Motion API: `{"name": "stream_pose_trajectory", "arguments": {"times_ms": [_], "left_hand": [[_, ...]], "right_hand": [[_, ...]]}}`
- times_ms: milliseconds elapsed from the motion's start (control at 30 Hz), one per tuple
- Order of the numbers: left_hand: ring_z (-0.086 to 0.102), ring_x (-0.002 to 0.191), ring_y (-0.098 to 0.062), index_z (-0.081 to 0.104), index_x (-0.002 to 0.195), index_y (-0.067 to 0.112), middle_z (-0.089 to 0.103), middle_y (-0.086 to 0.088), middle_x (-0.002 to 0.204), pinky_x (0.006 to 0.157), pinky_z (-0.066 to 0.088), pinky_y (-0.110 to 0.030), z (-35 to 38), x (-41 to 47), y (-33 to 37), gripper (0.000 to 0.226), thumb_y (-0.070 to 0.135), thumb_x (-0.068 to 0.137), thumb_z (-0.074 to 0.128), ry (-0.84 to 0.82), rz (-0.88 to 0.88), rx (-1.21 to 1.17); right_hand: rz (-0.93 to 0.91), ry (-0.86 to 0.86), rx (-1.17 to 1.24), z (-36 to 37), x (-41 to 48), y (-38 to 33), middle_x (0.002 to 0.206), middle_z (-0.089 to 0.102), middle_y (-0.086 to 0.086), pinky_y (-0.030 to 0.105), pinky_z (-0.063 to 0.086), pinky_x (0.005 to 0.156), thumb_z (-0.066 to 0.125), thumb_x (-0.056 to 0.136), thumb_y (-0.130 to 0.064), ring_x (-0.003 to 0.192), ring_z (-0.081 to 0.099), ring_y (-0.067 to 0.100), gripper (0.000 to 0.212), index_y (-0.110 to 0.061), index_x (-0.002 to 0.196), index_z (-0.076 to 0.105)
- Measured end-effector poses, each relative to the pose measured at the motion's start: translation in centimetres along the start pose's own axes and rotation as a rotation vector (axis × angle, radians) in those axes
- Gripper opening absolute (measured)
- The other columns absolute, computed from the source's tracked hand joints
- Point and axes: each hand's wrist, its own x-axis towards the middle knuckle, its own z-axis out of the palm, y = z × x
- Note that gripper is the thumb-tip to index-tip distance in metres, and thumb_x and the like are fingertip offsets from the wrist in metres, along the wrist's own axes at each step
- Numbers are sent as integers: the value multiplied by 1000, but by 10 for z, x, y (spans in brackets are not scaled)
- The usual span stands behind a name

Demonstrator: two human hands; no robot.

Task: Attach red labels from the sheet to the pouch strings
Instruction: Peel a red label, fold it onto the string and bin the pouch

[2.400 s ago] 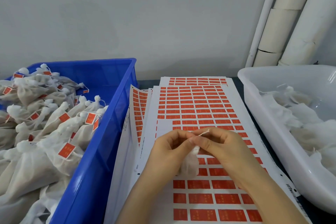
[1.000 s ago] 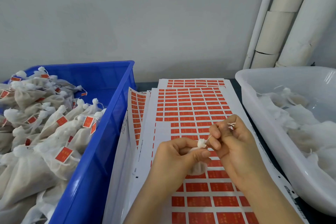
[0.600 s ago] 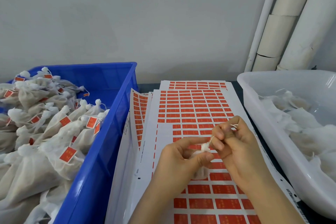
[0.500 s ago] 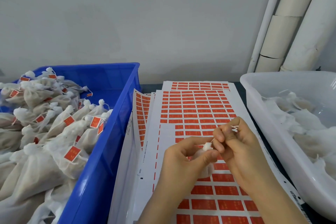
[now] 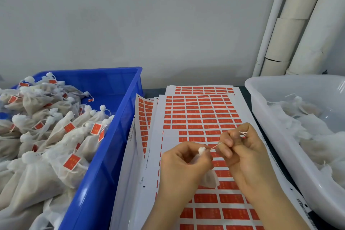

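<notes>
A small white mesh pouch (image 5: pixel 210 179) hangs under my left hand (image 5: pixel 183 164), which grips its gathered neck; the white tuft of the neck shows above my fingers. From that tuft a thin white string (image 5: pixel 216 145) runs tight to my right hand (image 5: pixel 240 147), which pinches it, with the string's loose end poking out between my fingers. Both hands hover over the label sheet (image 5: pixel 197 115), a white sheet with rows of red labels; several spots in its middle left are bare. No label is visible on this string.
A blue bin (image 5: pixel 104 155) on the left holds several pouches with red labels on their strings. A white tub (image 5: pixel 276 136) on the right holds unlabelled white pouches. More label sheets (image 5: pixel 143 117) fan out under the top one. Pale pipes (image 5: pixel 298 24) stand at the back right.
My right hand has pulled the string out to the right, away from the pouch neck, and now holds it taut. My left hand has kept its grip on the pouch.
</notes>
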Motion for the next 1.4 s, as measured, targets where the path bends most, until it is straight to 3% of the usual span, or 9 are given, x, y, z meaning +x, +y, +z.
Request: {"name": "stream_pose_trajectory", "arguments": {"times_ms": [333,533,700,867,1000,1067,1133,1233,1400], "left_hand": [[58,80,8,63,69,29,64,18,73,58,40,1,-3,0,-8,13,27,81,65,-156,51,265],[54,89,15,62,74,45,61,36,82,62,45,-6,-6,4,-7,8,43,81,65,-226,21,292],[63,78,-3,64,65,47,64,31,78,62,49,-12,-4,5,-7,14,47,78,69,-241,-65,229],[63,75,-6,66,60,47,66,26,76,63,50,-14,-6,6,-7,17,48,77,69,-281,-71,255],[62,86,-3,70,86,44,67,26,86,79,54,-20,-15,8,-3,9,48,78,68,-370,-128,282],[53,113,-4,56,120,46,56,29,119,100,46,-34,-21,9,-9,46,61,76,61,-430,-211,429],[19,144,-19,25,142,49,21,16,155,115,18,-49,-25,11,-20,72,72,76,43,-476,-240,811],[-22,143,-23,-8,147,44,-21,7,157,112,-13,-49,-22,8,-33,84,76,78,28,-534,-185,1179],[-25,142,-28,-12,146,41,-26,1,155,112,-13,-53,-5,-8,-36,89,79,77,29,-580,-233,1237]], "right_hand": [[-126,13,-362,4,-5,-2,59,52,-2,22,44,53,41,96,-14,49,44,10,34,-28,65,48],[-117,-95,-382,8,-6,-7,63,55,2,25,49,55,45,84,-28,50,48,14,18,-28,67,51],[-190,-31,-432,1,-6,-12,62,54,2,21,47,53,45,81,-34,49,46,13,16,-30,67,50],[-224,-29,-481,0,-6,-11,62,54,2,21,46,52,43,85,-33,49,46,13,18,-29,69,48],[-238,-102,-497,2,-8,-14,66,59,5,22,48,55,44,84,-36,50,48,14,17,-29,70,50],[-264,-127,-531,4,-9,-18,72,65,4,21,50,54,45,84,-37,48,50,13,16,-29,72,52],[-295,-153,-592,6,-9,-21,75,68,1,19,51,56,47,81,-43,48,54,14,16,-31,75,56],[-323,-152,-658,7,-10,-26,70,67,-1,16,52,61,47,79,-45,53,58,18,17,-34,78,59],[-321,-65,-671,3,-12,-43,66,63,3,13,52,60,48,73,-48,53,58,17,18,-37,78,61]]}}
